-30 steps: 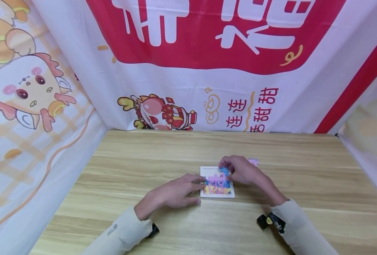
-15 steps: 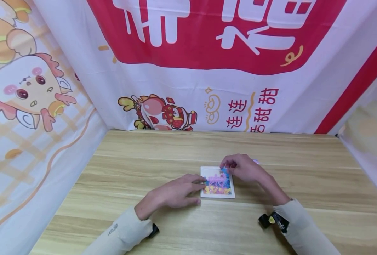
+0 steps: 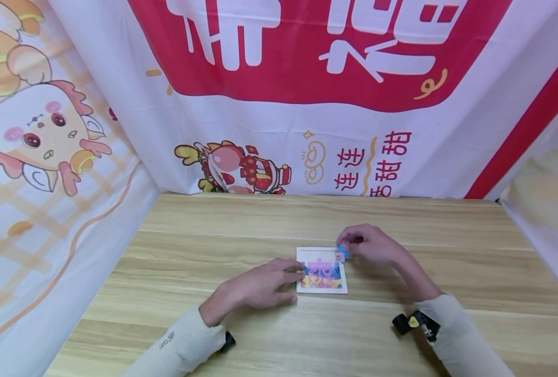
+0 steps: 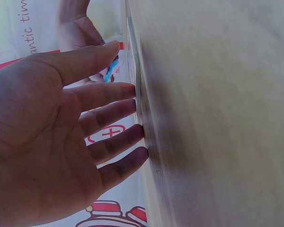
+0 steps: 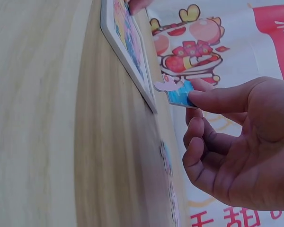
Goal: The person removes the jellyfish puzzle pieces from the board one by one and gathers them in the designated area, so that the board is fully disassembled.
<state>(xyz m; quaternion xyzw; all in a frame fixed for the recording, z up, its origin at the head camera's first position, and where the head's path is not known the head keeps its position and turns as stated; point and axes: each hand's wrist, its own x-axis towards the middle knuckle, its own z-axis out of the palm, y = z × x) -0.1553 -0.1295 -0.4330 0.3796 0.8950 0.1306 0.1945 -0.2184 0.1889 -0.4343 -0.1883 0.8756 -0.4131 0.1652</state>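
A small jigsaw puzzle board with a white frame lies flat on the table; pink, yellow and blue pieces fill its lower part, and its upper part shows bare white. My right hand pinches a blue-and-pink puzzle piece between thumb and index finger, raised over the board's upper right corner. The other right fingers curl loosely. My left hand rests at the board's left edge, its fingers nearly straight and the fingertips touching the frame.
In the right wrist view, more loose puzzle pieces lie on the wooden table beyond the board; the right hand hides them in the head view. A printed cloth hangs behind the table.
My right hand has lifted the blue-and-pink puzzle piece out of the board's upper right and moved slightly right and away. The left hand has stayed in place.
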